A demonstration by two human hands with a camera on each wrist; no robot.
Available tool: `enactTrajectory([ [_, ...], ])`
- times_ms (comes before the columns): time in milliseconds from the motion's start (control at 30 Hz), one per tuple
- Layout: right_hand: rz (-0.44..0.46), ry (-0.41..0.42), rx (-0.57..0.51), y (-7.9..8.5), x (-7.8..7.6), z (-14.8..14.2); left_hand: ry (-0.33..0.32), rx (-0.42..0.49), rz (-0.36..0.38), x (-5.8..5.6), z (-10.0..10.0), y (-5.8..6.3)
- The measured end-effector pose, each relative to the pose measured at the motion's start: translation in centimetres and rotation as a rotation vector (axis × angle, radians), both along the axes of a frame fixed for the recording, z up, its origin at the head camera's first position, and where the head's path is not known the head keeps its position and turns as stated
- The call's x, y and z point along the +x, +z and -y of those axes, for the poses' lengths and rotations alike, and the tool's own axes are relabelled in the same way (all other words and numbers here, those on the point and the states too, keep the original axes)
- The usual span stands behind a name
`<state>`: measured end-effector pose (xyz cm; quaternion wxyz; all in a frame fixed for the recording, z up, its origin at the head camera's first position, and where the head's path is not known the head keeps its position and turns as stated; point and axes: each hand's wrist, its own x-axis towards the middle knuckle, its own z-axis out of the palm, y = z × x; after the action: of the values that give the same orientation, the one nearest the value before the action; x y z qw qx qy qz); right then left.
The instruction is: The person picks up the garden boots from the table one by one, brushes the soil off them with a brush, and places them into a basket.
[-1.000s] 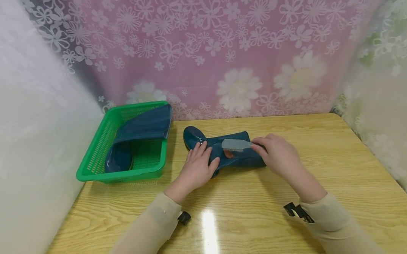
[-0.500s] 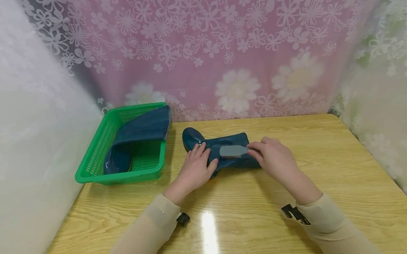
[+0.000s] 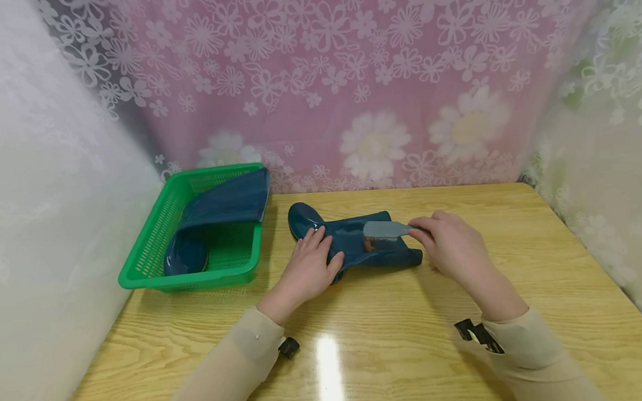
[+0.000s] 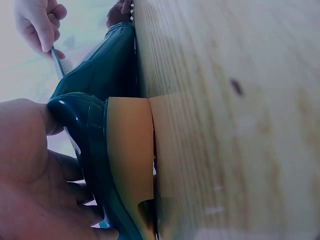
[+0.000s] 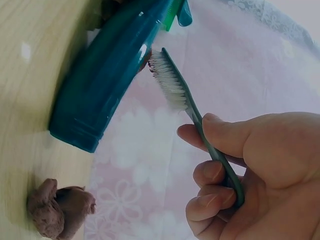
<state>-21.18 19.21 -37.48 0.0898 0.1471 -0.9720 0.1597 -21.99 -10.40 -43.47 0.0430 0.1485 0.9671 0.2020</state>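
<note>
A dark blue rubber boot (image 3: pixel 349 238) lies on its side on the table, toe to the left. My left hand (image 3: pixel 314 262) rests on its foot and ankle with fingers stretched out; the left wrist view shows the palm beside the boot's tan sole (image 4: pixel 129 145). A brush (image 3: pixel 385 229) with a grey-green back and pale bristles is held by the handle in my right hand (image 3: pixel 454 245). Its bristles stand over a reddish-brown smear (image 3: pixel 369 245) on the shaft, and the right wrist view shows brown on the bristle tips near the boot.
A green plastic basket (image 3: pixel 192 278) stands at the left with a second blue boot (image 3: pixel 226 198) lying in it. Brown lumpy matter (image 5: pixel 59 206) sits on the wooden table (image 3: pixel 392 353) past the boot's open end. A pink floral curtain (image 3: pixel 306 105) hangs behind.
The brush in my right hand slid left along the shaft, then came back right, uncovering the brown smear and the boot's top edge. My left hand stays on the boot.
</note>
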Motion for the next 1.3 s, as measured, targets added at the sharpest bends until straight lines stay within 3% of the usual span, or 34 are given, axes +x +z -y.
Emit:
enactTrajectory([
  [300, -0.034, 0.003, -0.017, 0.1, 0.1, -0.3, 0.001, 0.027, 0.011, 0.3, 0.1, -0.1],
  [567, 0.013, 0.072, -0.024, -0.5, -0.1, 1.1, 0.015, 0.02, 0.009, 0.3, 0.3, -0.2],
  [800, 0.074, 0.03, 0.003, -0.5, -0.1, 0.5, 0.012, 0.013, 0.013, 0.3, 0.2, -0.2],
  [1300, 0.077, -0.021, 0.016, 0.5, -0.8, -2.2, -0.003, 0.0, -0.008, -0.1, 0.1, -0.1],
])
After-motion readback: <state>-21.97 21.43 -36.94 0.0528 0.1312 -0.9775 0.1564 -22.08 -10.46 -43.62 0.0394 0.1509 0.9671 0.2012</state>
